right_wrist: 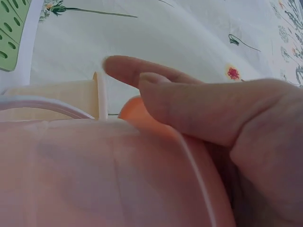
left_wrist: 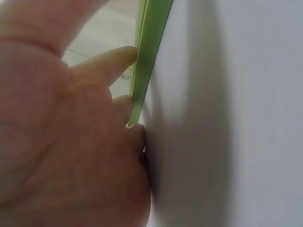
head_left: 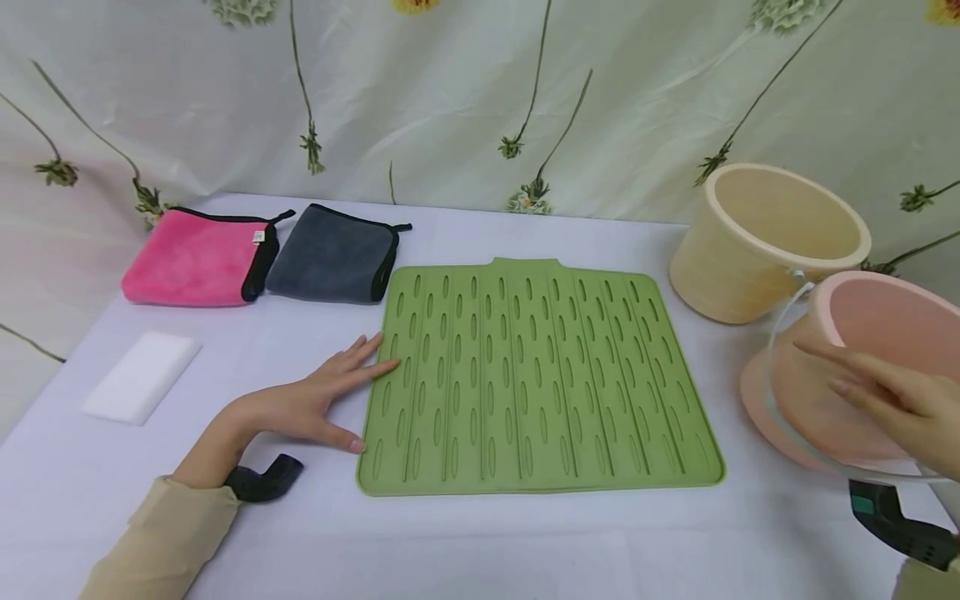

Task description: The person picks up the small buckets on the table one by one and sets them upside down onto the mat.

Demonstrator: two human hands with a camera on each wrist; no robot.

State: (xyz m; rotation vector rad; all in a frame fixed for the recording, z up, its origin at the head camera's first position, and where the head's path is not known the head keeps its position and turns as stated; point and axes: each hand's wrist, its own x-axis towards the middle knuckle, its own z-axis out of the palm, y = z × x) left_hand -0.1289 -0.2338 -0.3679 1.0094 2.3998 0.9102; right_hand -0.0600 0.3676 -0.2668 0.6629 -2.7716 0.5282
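A green rectangular mat (head_left: 540, 383) with rows of oval slots lies flat on the white table. At its left edge, the left hand (head_left: 318, 400) is spread, with fingertips touching the rim and the thumb by the lower left side. In the left wrist view, the fingers (left_wrist: 111, 64) reach to the mat's thin edge (left_wrist: 147, 56). On the right stands a pink bucket (head_left: 817, 400) with a white handle (head_left: 772, 367). The right hand (head_left: 900, 408) is by this bucket's rim, thumb and index finger extended; its other fingers are mostly hidden.
A cream bucket (head_left: 720, 267) stands behind the pink one. A folded pink cloth (head_left: 195, 258) and a dark grey cloth (head_left: 330, 254) lie at the back left. A white sponge block (head_left: 142, 377) lies nearer. Behind the table hangs a floral curtain (head_left: 450, 108).
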